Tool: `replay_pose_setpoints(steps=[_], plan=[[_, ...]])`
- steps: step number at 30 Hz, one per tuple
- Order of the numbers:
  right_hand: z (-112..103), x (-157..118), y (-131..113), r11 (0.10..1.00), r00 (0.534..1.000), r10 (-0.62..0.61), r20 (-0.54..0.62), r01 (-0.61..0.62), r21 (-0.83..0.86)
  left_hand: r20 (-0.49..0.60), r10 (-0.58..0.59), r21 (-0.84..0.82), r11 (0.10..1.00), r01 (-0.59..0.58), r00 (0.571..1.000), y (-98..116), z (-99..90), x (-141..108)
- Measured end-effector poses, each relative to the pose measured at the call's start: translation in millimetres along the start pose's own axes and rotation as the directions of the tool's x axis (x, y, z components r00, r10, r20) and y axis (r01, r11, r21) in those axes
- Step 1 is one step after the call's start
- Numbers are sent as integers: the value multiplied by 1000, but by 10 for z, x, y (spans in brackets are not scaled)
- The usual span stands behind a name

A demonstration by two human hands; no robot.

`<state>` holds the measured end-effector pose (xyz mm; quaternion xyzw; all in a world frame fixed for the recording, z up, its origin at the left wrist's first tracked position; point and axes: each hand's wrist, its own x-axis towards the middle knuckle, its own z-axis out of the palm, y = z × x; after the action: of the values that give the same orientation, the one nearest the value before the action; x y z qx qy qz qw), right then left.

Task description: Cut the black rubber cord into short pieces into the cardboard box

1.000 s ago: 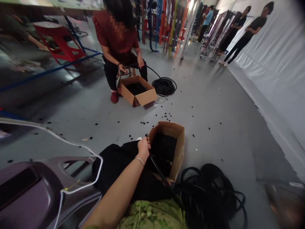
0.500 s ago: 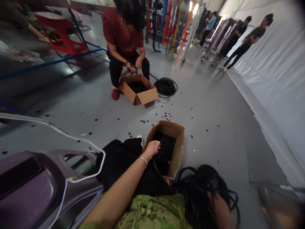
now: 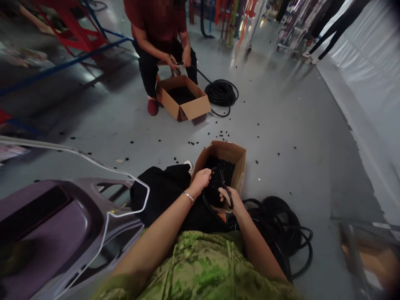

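Note:
Over the near cardboard box [image 3: 239,166], my left hand [image 3: 201,182] is closed on a black hose [image 3: 208,205] that curves down towards my lap. My right hand [image 3: 231,199] is wrapped round the handles of dark scissors [image 3: 222,177], whose blades point up and left near the hose end. Many small black pieces [image 3: 226,167] lie inside the box. A tangled coil of black hose [image 3: 283,227] rests on the floor to the right of my right arm.
A seated person [image 3: 159,37] works over another cardboard box [image 3: 196,108], beside a hose coil [image 3: 221,92]. On the left, a purple stool [image 3: 71,237] carries a dark phone-like slab [image 3: 37,210], with a white cable [image 3: 75,154] passing over. Black bits dot the floor.
My right hand has come up from the hose coil at lower right to the box, now with scissors in it. The view has tipped downward. My left hand stays on the hose.

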<state>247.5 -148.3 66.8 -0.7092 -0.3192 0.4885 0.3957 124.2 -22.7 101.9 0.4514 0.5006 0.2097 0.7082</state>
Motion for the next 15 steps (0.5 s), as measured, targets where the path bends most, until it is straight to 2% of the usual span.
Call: replay_pose_setpoints(steps=[4,8,12,15], plan=[[-100,-118,141,996,996,89,-10,-88,22,0,-13,83,996,13,1000,-5,33,8],[-178,-154,162,996,997,71,-14,-72,-51,83,26,110,993,-35,996,-22,58,49],[-104,-75,113,986,999,51,-6,-51,-156,143,8,71,997,-18,990,-12,43,68],[-16,-7,63,986,1000,12,-9,-14,-168,144,-14,67,998,4,989,4,32,72]])
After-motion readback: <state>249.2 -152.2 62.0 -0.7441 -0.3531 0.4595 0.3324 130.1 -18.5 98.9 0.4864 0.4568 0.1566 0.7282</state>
